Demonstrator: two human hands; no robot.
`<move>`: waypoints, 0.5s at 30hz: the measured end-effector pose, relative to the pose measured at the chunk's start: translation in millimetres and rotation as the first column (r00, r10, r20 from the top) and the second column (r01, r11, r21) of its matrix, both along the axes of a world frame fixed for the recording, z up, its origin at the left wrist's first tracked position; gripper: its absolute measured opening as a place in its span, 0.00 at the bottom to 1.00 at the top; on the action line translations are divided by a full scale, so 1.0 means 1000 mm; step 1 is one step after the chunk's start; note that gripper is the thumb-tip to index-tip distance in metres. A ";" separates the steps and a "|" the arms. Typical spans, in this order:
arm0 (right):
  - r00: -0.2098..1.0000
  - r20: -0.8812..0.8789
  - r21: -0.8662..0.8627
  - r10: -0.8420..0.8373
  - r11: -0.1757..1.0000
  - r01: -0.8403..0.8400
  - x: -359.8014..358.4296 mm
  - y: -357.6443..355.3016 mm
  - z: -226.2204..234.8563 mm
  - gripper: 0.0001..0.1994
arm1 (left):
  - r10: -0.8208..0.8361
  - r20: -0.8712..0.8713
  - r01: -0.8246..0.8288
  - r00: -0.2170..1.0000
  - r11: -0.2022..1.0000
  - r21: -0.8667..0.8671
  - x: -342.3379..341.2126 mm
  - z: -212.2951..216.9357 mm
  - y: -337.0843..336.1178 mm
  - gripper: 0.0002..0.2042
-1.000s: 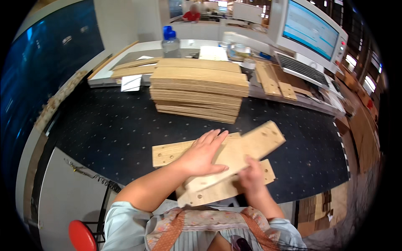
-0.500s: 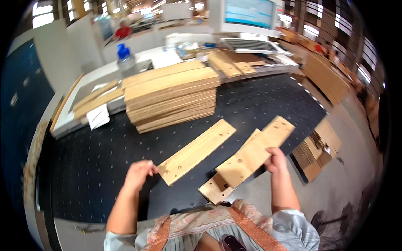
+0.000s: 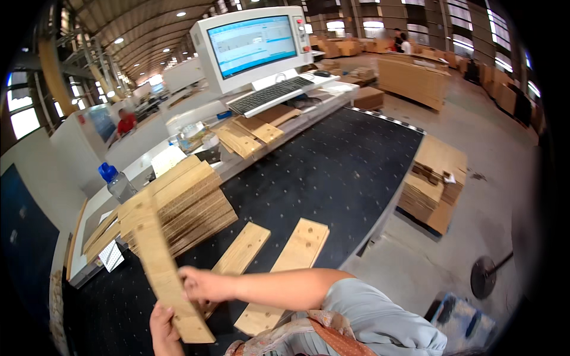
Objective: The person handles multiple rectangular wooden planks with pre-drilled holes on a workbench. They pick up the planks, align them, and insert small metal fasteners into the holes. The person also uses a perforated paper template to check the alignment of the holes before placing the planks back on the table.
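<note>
A long wooden board [image 3: 155, 255] with holes near its far end is raised at a slant in front of me. My left hand [image 3: 163, 323] grips its left edge near the lower end. My right hand [image 3: 203, 285] holds the opposite edge, fingers curled, with the forearm reaching across from the right. Under that arm, a second board [image 3: 242, 250] lies on the black table [image 3: 314, 160], partly hidden. Just right of it rests another drilled board [image 3: 303, 244], also crossed by my forearm. Behind the raised board stands a stack of boards [image 3: 199, 210].
A monitor [image 3: 255, 44] and keyboard [image 3: 270, 95] stand at the back, near loose wood pieces [image 3: 237, 137]. A blue-capped bottle [image 3: 120, 184] is beyond the stack. Cardboard pieces [image 3: 436, 178] sit on the floor right of the table. Another person [image 3: 126, 123] is far left.
The view has swung right. My right hand has crossed leftward, and a board is now raised between both hands. My left hand has left the board it touched on the table.
</note>
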State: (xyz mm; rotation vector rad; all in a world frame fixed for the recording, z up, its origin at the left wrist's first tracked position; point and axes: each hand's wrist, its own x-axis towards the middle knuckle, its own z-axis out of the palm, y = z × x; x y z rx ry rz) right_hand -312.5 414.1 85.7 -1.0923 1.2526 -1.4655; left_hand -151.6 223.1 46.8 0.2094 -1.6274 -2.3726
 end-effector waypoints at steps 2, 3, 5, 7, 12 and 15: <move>0.971 -0.225 -0.304 0.076 0.942 -0.144 -0.015 0.026 -0.047 0.31 | 0.280 -0.133 -0.291 0.951 0.954 -0.076 0.015 0.008 0.024 0.21; 0.927 -0.342 -0.182 0.153 0.957 -0.226 -0.024 0.056 -0.039 0.33 | 0.476 -0.182 -0.495 0.860 0.866 -0.075 0.033 0.008 0.037 0.20; 0.859 -0.448 -0.070 0.249 0.948 -0.311 -0.061 0.104 -0.056 0.33 | 0.815 -0.213 -0.804 0.538 0.422 -0.419 0.075 -0.011 0.022 0.21; 0.836 -0.479 0.038 0.267 0.958 -0.284 -0.103 0.146 -0.064 0.30 | 0.910 -0.386 -0.765 0.151 -0.140 -0.628 0.104 -0.003 0.038 0.23; 0.895 -0.429 0.144 0.119 0.988 -0.062 -0.191 0.217 -0.062 0.21 | 0.732 -0.614 -0.383 -0.295 -0.679 -0.626 0.202 -0.013 0.046 0.24; 0.905 -0.426 0.147 0.023 0.988 0.044 -0.220 0.224 -0.062 0.20 | 0.405 -0.819 -0.040 -0.407 -0.903 -0.427 0.254 -0.035 0.046 0.17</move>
